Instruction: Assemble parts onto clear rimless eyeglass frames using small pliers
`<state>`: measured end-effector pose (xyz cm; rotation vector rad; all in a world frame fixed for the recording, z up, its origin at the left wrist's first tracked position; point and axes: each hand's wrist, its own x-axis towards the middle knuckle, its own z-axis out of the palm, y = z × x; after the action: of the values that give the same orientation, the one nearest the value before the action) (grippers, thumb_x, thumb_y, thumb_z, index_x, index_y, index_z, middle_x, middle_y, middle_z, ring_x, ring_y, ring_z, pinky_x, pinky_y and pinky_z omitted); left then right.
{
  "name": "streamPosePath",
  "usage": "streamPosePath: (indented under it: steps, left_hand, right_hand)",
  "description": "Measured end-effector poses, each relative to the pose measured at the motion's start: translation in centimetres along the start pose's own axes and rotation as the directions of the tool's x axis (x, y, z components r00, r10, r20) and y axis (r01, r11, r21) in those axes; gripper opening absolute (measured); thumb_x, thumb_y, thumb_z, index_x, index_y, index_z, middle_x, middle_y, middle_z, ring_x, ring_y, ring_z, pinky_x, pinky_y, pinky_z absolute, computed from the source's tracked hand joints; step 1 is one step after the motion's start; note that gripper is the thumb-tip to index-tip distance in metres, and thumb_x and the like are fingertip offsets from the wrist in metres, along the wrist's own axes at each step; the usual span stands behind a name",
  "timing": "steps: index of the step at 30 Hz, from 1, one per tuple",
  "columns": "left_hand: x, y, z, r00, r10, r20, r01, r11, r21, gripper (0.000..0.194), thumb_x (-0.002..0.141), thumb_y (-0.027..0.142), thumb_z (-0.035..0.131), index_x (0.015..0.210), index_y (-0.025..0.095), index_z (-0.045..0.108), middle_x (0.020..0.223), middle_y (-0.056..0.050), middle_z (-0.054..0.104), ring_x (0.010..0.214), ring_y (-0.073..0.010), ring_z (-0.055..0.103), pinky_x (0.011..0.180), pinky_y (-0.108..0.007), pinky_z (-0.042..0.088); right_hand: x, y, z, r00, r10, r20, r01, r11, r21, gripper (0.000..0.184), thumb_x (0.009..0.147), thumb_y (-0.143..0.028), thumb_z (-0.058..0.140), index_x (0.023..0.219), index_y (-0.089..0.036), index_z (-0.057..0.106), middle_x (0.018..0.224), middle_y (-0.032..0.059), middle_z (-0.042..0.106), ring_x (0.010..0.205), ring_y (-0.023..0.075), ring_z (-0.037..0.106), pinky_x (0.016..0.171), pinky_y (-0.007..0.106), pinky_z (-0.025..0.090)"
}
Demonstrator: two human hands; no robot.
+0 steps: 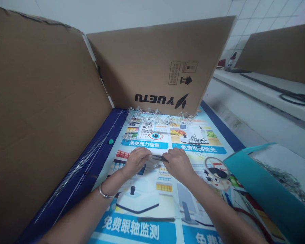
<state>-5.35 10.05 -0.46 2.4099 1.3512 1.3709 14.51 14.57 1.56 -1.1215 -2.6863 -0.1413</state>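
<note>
My left hand [136,160] and my right hand [177,162] rest close together on a printed poster mat [142,223]. Both have their fingers curled. Between them runs a thin black tool [159,158], like tweezers, pinched in my right hand. My left hand's fingertips close on a small clear part [150,158] at the tool's tip. A silver bracelet [104,194] circles my left wrist. A small heap of black rings [197,140] lies just beyond my right hand. A row of clear plastic bits [152,114] lies along the foot of the back cardboard.
Cardboard walls stand at the left [40,118] and at the back [157,64]. A teal box [266,189] with small dark parts sits at the right. A green pin [111,141] sits on the mat's blue border. Beyond, a white counter [264,91] carries black cable.
</note>
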Motion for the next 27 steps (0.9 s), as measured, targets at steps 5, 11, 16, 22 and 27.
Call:
streamPosePath:
  steps: [5, 11, 16, 22, 27]
  left_hand:
    - [0.02, 0.0, 0.04, 1.0, -0.004, -0.011, 0.004, 1.0, -0.013, 0.013, 0.085, 0.014, 0.043, 0.088, 0.018, 0.055, 0.074, -0.003, 0.063, 0.073, -0.0134, 0.056, 0.069, -0.028, 0.043]
    - [0.11, 0.12, 0.04, 1.0, -0.003, 0.011, 0.004, 0.999, -0.032, 0.013, 0.085, 0.016, 0.043, 0.088, 0.018, 0.055, 0.073, -0.003, 0.062, 0.072, -0.0135, 0.055, 0.068, -0.028, 0.043]
    - [0.13, 0.07, 0.05, 1.0, -0.001, 0.01, 0.001, 0.999, -0.052, 0.014, 0.085, 0.015, 0.042, 0.088, 0.018, 0.055, 0.071, -0.002, 0.06, 0.07, -0.0133, 0.055, 0.068, -0.027, 0.043]
    - [-0.03, -0.12, 0.13, 1.0, -0.008, 0.022, 0.009, 0.998, -0.054, 0.014, 0.084, 0.013, 0.043, 0.089, 0.018, 0.055, 0.072, -0.002, 0.061, 0.07, -0.0129, 0.054, 0.068, -0.027, 0.043]
    - [0.14, 0.08, -0.07, 0.999, -0.012, 0.034, 0.013, 0.999, -0.039, 0.018, 0.086, 0.016, 0.038, 0.086, 0.018, 0.056, 0.069, -0.002, 0.061, 0.067, -0.0128, 0.054, 0.066, -0.027, 0.042]
  right_hand:
    - [-0.05, -0.03, 0.1, 0.999, -0.029, -0.018, 0.028, 0.998, -0.053, 0.018, 0.081, -0.023, 0.046, 0.078, -0.018, 0.063, 0.076, 0.0067, 0.058, 0.08, 0.0194, 0.044, 0.07, 0.033, 0.02]
    - [-0.13, -0.11, 0.33, 0.999, -0.036, -0.018, 0.035, 0.997, -0.065, 0.015, 0.079, -0.022, 0.047, 0.077, -0.018, 0.062, 0.075, 0.0062, 0.058, 0.079, 0.0192, 0.044, 0.07, 0.033, 0.02]
    - [-0.16, -0.15, 0.36, 0.999, -0.035, -0.013, 0.034, 0.998, -0.059, 0.015, 0.079, -0.021, 0.047, 0.077, -0.018, 0.062, 0.074, 0.0058, 0.058, 0.078, 0.0187, 0.045, 0.071, 0.033, 0.021]
    - [-0.14, -0.17, 0.26, 1.0, -0.026, 0.014, 0.027, 0.999, -0.038, 0.012, 0.077, -0.02, 0.049, 0.075, -0.018, 0.061, 0.074, 0.0049, 0.059, 0.078, 0.0184, 0.047, 0.071, 0.032, 0.022]
    - [-0.09, -0.23, 0.2, 0.998, -0.009, 0.059, 0.009, 1.0, 0.001, 0.012, 0.078, -0.021, 0.049, 0.075, -0.019, 0.061, 0.075, 0.0042, 0.061, 0.079, 0.0178, 0.049, 0.071, 0.031, 0.024]
